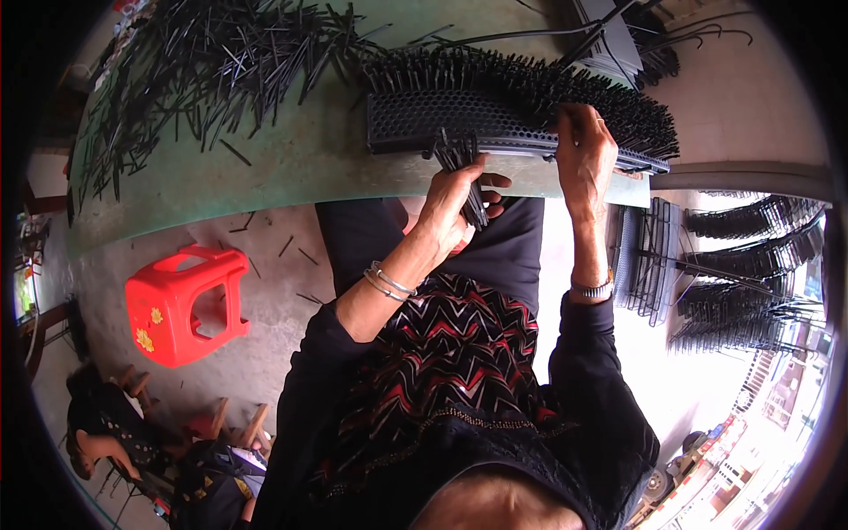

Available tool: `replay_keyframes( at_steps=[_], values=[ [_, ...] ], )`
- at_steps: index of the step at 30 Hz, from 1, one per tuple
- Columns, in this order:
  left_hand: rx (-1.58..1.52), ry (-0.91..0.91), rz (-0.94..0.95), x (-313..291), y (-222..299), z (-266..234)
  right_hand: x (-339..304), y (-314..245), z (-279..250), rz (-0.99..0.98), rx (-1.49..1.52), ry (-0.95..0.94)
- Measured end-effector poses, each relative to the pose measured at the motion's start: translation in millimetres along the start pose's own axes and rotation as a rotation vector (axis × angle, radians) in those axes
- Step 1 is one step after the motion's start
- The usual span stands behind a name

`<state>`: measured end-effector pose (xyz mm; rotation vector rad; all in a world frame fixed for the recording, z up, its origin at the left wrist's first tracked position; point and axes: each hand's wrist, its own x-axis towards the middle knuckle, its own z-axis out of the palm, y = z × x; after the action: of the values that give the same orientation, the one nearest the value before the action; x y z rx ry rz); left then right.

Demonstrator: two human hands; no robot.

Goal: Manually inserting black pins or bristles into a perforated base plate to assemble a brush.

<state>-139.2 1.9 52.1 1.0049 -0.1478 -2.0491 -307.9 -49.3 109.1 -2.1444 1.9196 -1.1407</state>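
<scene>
My left hand [455,199] is closed around a bundle of thin black sticks [459,157], just in front of the table's near edge. A long black perforated rack [442,115] lies along that edge, with rows of small holes. Black sticks [530,75] stand upright in its far rows and across its right end, while the near left part shows bare holes. My right hand [585,155] is at the rack's right half, thumb and fingers pinched together against the standing sticks. Whatever is between those fingertips is hidden.
Loose black sticks [238,66] are heaped on the green tabletop [291,177] at the far left. A red plastic stool [181,305] is on the floor at left, near scattered sticks. Stacked black racks [742,256] stand at right. Another person [115,442] is at lower left.
</scene>
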Motion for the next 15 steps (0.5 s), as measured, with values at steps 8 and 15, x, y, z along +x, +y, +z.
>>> replay_keyframes(
  at_steps=[8, 15],
  values=[
    [-0.062, 0.045, 0.053, -11, -1, 3, -1, 6, 10, -0.085, -0.046, -0.001],
    [-0.014, -0.009, 0.06, -13, -4, 0, 8, 2, 13, -0.098, -0.032, -0.017]
  ],
)
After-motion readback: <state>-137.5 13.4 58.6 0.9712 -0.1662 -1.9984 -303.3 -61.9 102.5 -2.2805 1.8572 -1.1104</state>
